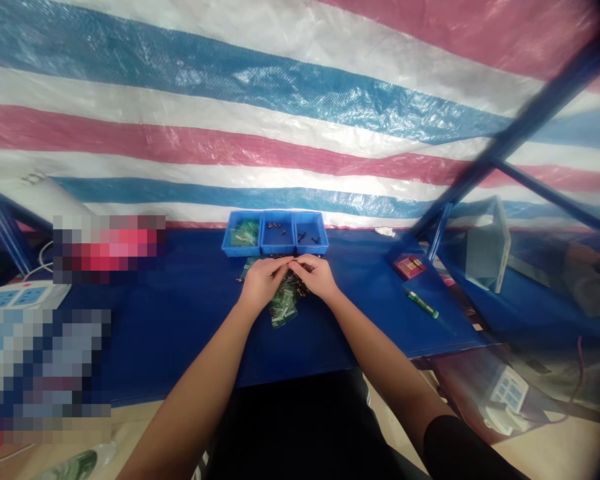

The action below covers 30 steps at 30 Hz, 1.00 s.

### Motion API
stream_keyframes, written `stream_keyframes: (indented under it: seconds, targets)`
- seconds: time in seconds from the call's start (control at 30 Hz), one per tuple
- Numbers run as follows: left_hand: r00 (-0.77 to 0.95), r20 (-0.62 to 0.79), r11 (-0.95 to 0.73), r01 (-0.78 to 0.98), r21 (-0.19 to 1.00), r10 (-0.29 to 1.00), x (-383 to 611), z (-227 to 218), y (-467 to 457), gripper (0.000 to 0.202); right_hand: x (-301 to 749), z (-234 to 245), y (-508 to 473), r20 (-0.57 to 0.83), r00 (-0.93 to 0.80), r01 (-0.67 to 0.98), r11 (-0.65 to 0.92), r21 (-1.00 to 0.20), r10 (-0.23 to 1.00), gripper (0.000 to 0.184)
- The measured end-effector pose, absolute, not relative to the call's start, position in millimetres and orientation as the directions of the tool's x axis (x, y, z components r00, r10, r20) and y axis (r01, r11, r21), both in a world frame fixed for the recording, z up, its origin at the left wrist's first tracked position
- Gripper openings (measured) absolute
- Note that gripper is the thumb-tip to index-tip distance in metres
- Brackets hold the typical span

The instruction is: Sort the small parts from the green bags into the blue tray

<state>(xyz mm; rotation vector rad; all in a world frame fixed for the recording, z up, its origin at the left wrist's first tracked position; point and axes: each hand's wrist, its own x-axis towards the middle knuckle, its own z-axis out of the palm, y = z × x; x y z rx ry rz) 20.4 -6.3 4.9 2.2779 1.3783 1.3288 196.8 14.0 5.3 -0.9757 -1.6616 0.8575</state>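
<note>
My left hand and my right hand meet fingertip to fingertip over the blue table. Both have their fingers pinched together; whatever is between them is too small or hidden to name. Beneath and between them lies a pile of small dark metal parts, partly covered by the hands. Green-tinted clear bags with small light pieces inside lie just in front of the pile. Behind the hands stand three joined blue bins: the left bin holds similar green bags, the middle bin and right bin a few small dark parts.
On the blue table, a red box and a green tube lie at the right. A white power strip and blurred-out items are at the left. A striped plastic sheet hangs behind; a blue metal frame rises at the right.
</note>
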Motion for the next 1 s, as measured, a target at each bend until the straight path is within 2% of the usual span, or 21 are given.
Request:
stream_keyframes:
  seconds: [0.2, 0.53, 0.67, 0.77, 0.87, 1.0]
  targets:
    - [0.136, 0.627, -0.526, 0.692, 0.494, 0.767, 21, 4, -6, 0.025, 197, 2, 17, 0.288, -0.131, 0.081, 0.300, -0.951, 0.949, 0.029]
    - [0.082, 0.523, -0.420, 0.707, 0.570, 0.848, 21, 7, -7, 0.031, 198, 1, 17, 0.268, -0.120, 0.067, 0.277, -0.958, 0.956, 0.027]
    - [0.093, 0.514, -0.425, 0.696, 0.579, 0.853, 22, 7, -7, 0.029, 197, 5, 17, 0.222, -0.100, -0.040, 0.219, -0.975, 0.970, 0.025]
    - [0.093, 0.503, -0.418, 0.696, 0.584, 0.859, 23, 7, -8, 0.030, 197, 8, 20, 0.122, -0.078, -0.139, 0.110, -0.984, 0.989, 0.027]
    - [0.099, 0.488, -0.411, 0.697, 0.587, 0.867, 23, 9, -9, 0.030, 202, 7, 27, 0.009, 0.007, -0.274, 0.011, -0.962, 1.000, 0.028]
    - [0.113, 0.477, -0.417, 0.683, 0.599, 0.871, 24, 12, -11, 0.030, 212, 4, 38, -0.038, 0.128, -0.320, 0.005, -0.947, 0.991, 0.028]
